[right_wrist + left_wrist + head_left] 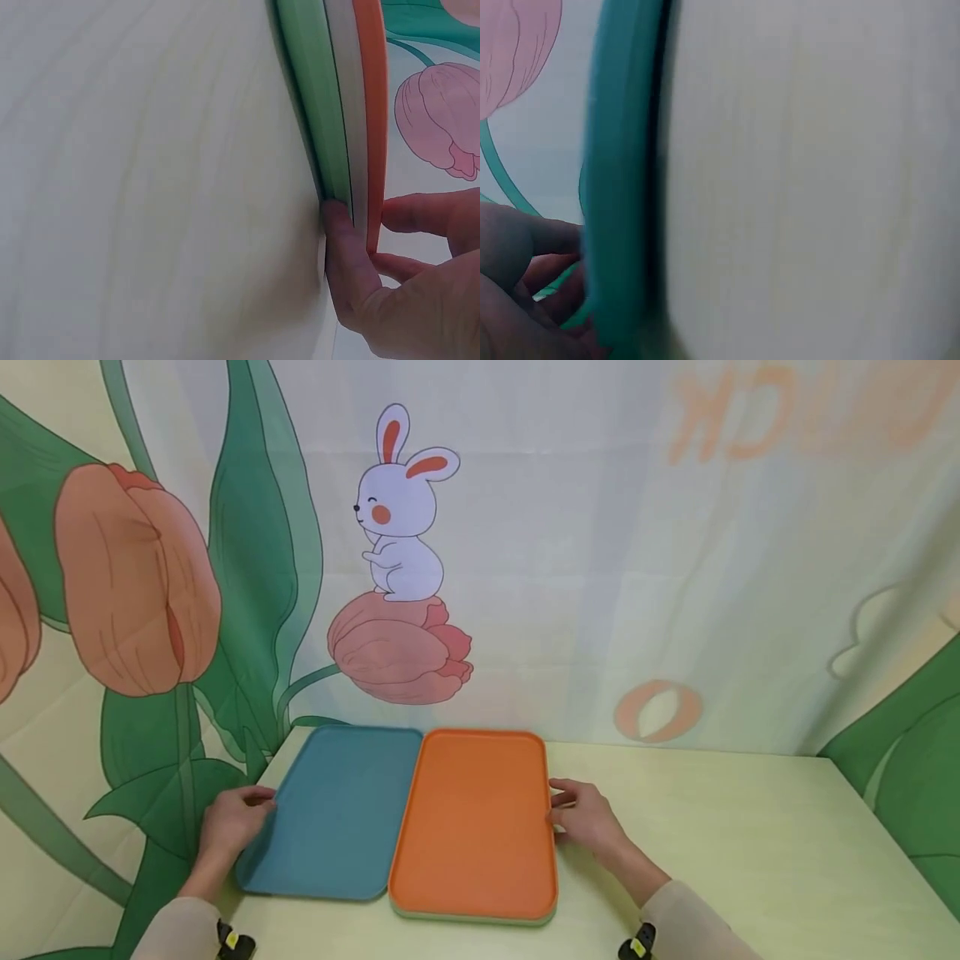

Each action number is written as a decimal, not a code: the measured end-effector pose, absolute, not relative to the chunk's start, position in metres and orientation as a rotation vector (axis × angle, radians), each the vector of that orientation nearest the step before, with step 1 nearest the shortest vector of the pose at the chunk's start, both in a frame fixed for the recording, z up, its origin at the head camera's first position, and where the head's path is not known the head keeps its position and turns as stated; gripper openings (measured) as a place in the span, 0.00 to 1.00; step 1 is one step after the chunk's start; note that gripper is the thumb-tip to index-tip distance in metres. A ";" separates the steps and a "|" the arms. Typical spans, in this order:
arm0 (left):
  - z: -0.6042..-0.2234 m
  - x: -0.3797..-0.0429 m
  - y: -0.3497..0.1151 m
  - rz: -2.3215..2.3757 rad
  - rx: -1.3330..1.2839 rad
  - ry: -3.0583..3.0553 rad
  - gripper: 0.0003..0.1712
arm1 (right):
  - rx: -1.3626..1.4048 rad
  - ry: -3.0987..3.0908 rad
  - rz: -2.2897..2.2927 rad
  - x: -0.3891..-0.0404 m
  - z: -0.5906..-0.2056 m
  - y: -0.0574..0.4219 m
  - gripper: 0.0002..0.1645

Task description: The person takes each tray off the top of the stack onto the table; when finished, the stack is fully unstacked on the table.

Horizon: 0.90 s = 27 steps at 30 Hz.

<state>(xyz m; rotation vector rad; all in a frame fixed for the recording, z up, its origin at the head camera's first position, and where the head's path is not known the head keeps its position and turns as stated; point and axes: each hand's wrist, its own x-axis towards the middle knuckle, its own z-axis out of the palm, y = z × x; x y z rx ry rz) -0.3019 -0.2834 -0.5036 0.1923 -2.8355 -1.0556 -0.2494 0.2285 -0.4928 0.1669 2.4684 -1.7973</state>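
A blue tray (341,810) lies flat on the left of the table, side by side with an orange tray (480,818). Beneath the orange one are a pale tray (346,82) and a green tray (311,82), stacked with their edges nearly in line. My left hand (234,822) touches the blue tray's left rim; its fingertips are partly hidden in the left wrist view. At the stack's right side is my right hand (588,818), its fingers slightly bent. One digit rests against the green and pale edges, while another touches the orange rim.
The pale yellow table (735,852) extends to the right of the stack. Behind it hangs a curtain (562,568) printed with a rabbit and tulips. Black wrist devices (236,941) show near both cuffs.
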 end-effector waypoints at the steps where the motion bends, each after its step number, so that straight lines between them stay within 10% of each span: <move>1: -0.502 -0.302 -0.283 -1.013 0.168 -2.861 0.20 | 0.169 2.468 -1.792 -0.248 -0.493 0.228 0.35; 27: -0.479 -0.291 -0.107 -1.471 -0.280 -2.889 0.22 | 0.077 2.578 -1.598 -0.238 -0.491 0.228 0.33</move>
